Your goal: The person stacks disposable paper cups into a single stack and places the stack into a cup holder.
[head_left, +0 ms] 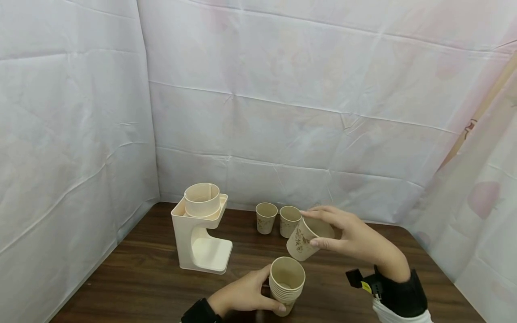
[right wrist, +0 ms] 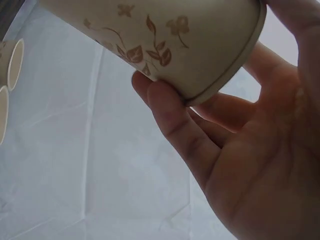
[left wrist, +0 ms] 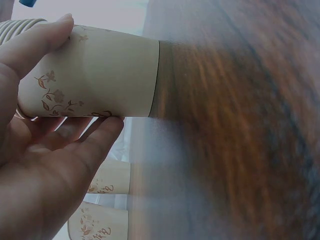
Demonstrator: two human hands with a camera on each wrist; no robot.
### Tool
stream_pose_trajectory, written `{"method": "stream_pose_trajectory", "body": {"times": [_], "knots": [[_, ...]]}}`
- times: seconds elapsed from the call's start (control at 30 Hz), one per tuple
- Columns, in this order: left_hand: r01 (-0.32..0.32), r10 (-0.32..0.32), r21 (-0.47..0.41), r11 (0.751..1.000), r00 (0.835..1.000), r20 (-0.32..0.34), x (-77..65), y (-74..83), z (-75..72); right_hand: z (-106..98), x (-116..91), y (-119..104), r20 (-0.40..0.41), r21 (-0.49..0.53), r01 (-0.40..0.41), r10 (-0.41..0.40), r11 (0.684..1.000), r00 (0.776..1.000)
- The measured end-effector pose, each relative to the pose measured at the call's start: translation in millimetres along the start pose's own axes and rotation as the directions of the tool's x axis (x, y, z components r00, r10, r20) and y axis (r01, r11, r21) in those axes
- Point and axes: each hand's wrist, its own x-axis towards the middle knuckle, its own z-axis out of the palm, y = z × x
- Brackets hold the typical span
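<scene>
A stack of nested paper cups point(head_left: 287, 280) stands near the table's front, its rims bunched at the top. My left hand point(head_left: 250, 289) grips the stack from the left, thumb and fingers around its side. In the left wrist view the lowest cup point(left wrist: 110, 75) shows brown flower prints, its base close to the wood. My right hand point(head_left: 347, 231) holds a single paper cup point(head_left: 300, 244) by its rim, tilted, above and right of the stack. Behind it, two more paper cups, one left point(head_left: 265, 220) and one right point(head_left: 288, 223), stand upright by the back edge.
A cream cup-holder stand point(head_left: 186, 242) with a round ring point(head_left: 202, 199) on top and a flat foot is at the left of the dark wooden table point(head_left: 133, 269). White curtains point(head_left: 258, 112) hang behind and on both sides.
</scene>
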Motion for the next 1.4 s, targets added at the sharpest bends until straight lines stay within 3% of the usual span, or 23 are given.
{"method": "stream_pose_trajectory", "body": {"times": [0.43, 0.8, 1.2, 1.4], "knots": [[0.037, -0.037, -0.007, 0.999, 0.999, 0.004, -0.3, 2.4, -1.0, 4, 4, -28, 0.064, -0.02, 0.067, -0.066, 0.998, 0.996], [0.034, -0.034, -0.003, 0.999, 0.999, 0.015, 0.4, 4.4, -1.4, 20, 8, -37, 0.19, 0.009, 0.013, -0.014, 1.0, 0.982], [0.048, -0.048, -0.004, 0.999, 0.999, 0.013, -0.1, 4.1, -2.1, 42, 5, -38, 0.26, 0.032, -0.07, 0.059, 0.997, 0.964], [0.038, -0.038, 0.013, 0.999, 0.999, 0.026, 0.1, 1.1, -2.7, 52, 3, -35, 0.278, 0.039, -0.055, 0.042, 0.998, 0.96]]}}
